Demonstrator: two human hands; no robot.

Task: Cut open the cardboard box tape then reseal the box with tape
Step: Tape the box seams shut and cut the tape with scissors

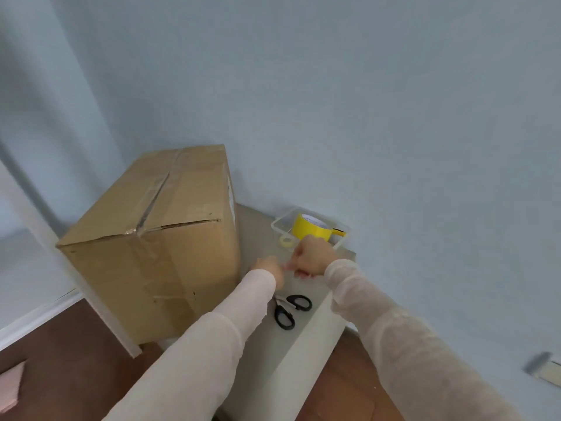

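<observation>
A brown cardboard box [158, 238] stands on the left of a white table [306, 338]; shiny clear tape runs along its top seam and the flaps lie closed. Black-handled scissors [288, 311] lie on the table just right of my left sleeve. A yellow tape roll [309, 227] and a small pale tape roll [287, 242] sit at the back. My left hand [268, 267] and my right hand [312, 256] meet above the table right of the box, fingers curled, fingertips nearly touching. Whether they pinch anything between them is too blurred to see.
A clear plastic tray [280, 223] holds the yellow roll against the pale blue wall. The table's right edge drops to a brown floor [343, 384]. A white frame edge [100, 311] runs down the box's left front. A pale object [546, 367] lies low on the right.
</observation>
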